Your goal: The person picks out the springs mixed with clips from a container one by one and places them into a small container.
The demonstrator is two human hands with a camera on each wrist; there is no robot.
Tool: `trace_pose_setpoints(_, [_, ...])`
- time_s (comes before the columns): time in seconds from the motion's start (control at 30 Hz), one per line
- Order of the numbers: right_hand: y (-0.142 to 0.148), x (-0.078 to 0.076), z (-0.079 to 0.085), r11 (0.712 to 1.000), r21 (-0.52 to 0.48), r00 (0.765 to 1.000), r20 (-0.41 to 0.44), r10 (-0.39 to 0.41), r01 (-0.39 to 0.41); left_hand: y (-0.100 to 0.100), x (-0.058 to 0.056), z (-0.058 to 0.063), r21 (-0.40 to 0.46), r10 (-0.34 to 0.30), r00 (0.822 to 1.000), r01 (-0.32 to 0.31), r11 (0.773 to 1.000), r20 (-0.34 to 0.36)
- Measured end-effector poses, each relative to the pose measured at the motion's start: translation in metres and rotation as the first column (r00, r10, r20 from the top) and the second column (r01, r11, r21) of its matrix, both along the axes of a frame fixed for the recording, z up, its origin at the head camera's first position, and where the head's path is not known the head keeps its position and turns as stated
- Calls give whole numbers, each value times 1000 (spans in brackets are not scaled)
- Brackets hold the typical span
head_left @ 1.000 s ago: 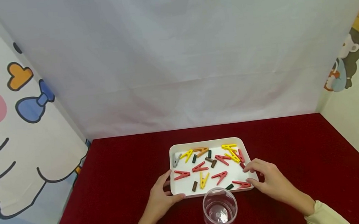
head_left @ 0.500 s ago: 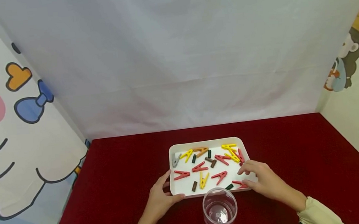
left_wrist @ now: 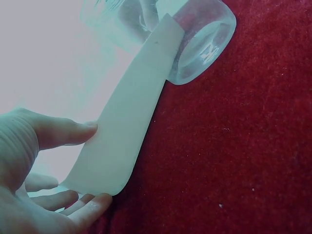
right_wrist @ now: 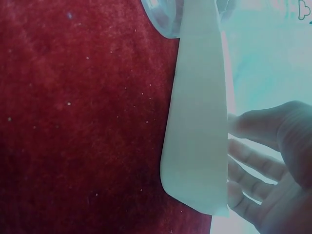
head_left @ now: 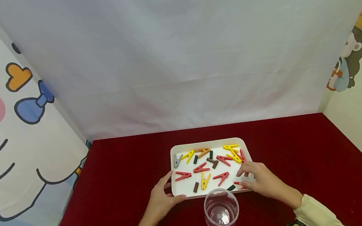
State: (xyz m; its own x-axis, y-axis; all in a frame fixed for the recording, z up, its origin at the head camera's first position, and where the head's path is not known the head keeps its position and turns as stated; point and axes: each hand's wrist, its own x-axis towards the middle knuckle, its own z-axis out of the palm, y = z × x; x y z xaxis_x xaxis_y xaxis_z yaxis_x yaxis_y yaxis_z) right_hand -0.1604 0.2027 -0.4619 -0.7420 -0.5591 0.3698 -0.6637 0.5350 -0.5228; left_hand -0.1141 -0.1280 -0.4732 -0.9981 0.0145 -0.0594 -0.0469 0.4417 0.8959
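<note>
In the head view a white tray (head_left: 188, 195) holds red, yellow, orange and grey plastic clothespins and several short dark springs. My left hand (head_left: 159, 198) holds the tray's near left corner; in the left wrist view its thumb lies on the rim and its fingertips are at the outer corner. My right hand (head_left: 260, 178) is over the tray's right part with its fingers loosely bent and nothing seen between them. A red clothespin (head_left: 237, 183) shows partly past its thumb. Another red clothespin (head_left: 221, 177) and a dark green spring (head_left: 231, 187) lie to its left.
A clear plastic cup (head_left: 221, 213) stands right before the tray's near edge, between the hands. Dark red cloth (head_left: 133, 160) covers the table. A white curtain (head_left: 197, 72) hangs behind it, and printed panels (head_left: 25, 148) flank both sides.
My right hand has moved left from the tray's right edge further over the tray, covering a dark red spring and part of a clothespin. The left hand and tray stay in place.
</note>
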Motion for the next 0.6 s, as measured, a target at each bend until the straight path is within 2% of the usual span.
trace_pose_setpoints(0.33, [-7, -4, -3, 998, 26, 997, 42, 64, -65, 0, 0, -1, -9, 5, 1000, -5, 1000, 7])
trace_pose_setpoints(0.6, [-11, -8, 0, 992, 73, 987, 132, 95, -105, 1, 0, -1, -13, 7, 1000, -7, 1000, 6])
